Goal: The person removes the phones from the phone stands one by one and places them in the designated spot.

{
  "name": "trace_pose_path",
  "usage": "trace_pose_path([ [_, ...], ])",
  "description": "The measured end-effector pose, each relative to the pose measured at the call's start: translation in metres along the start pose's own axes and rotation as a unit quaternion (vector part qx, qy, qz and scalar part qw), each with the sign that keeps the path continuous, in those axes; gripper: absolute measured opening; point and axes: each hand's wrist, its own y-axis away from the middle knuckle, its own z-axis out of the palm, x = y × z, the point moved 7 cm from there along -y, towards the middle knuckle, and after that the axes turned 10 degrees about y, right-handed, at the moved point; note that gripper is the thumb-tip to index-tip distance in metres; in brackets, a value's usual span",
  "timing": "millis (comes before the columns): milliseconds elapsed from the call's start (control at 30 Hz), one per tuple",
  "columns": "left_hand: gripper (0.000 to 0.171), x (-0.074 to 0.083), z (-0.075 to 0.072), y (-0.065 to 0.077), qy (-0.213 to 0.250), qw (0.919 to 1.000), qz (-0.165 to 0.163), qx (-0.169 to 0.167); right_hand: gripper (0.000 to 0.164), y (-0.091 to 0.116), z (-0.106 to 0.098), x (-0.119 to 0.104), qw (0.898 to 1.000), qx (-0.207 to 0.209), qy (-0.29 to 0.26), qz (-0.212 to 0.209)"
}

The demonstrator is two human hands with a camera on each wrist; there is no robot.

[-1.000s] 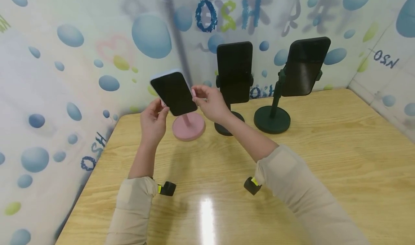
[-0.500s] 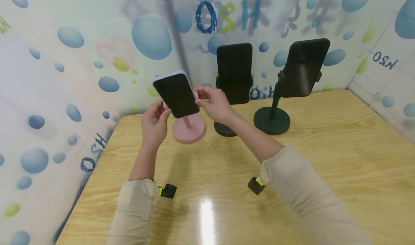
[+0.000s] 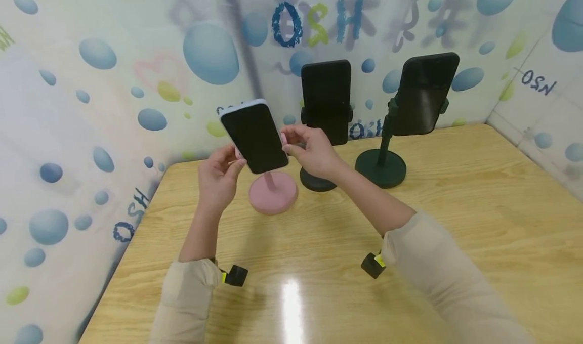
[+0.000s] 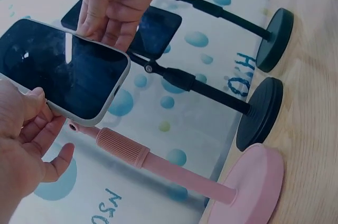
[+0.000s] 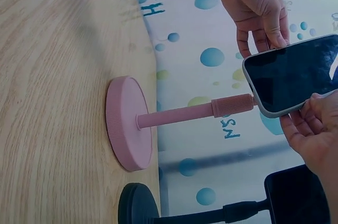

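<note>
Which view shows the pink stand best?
Right wrist: it shows the pink stand with base whole, post and collar. Left wrist shows post and collar but crops the base; head shows base and some post, the phone hiding much above.

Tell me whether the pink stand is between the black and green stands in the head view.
No, the pink stand is left of both the black stand and the green stand.

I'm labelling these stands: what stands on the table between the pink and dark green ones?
A black stand bearing a phone, between the pink stand and dark green stand in the head view.
</note>
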Motion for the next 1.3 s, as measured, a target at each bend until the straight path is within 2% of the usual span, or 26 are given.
trace_pose_path([
  [267,0.021,0.011,0.01,0.008,0.013,0.9995,0.014,-0.026,0.026,0.019,-0.015,0.0,1.0,-0.004,-0.009,0.017],
  [500,0.021,0.024,0.024,0.015,0.071,0.9949,0.027,-0.066,0.027,0.041,-0.031,0.001,0.999,-0.005,-0.015,0.031],
  [667,0.022,0.035,0.036,0.02,0.089,0.9903,0.052,-0.092,0.023,0.055,-0.043,-0.002,1.0,-0.003,-0.017,0.013],
  [867,0.022,0.049,0.054,0.023,0.13,0.9791,0.087,-0.129,0.018,0.074,-0.064,-0.012,0.999,0.018,-0.005,-0.034],
  [1133,0.025,0.052,0.075,0.029,0.137,0.9759,0.081,-0.15,0.02,0.095,-0.084,-0.014,0.996,0.049,-0.014,-0.071],
  [1300,0.025,0.05,0.086,0.033,0.126,0.9762,0.08,-0.157,0.022,0.104,-0.092,-0.009,0.996,0.056,-0.002,-0.068],
])
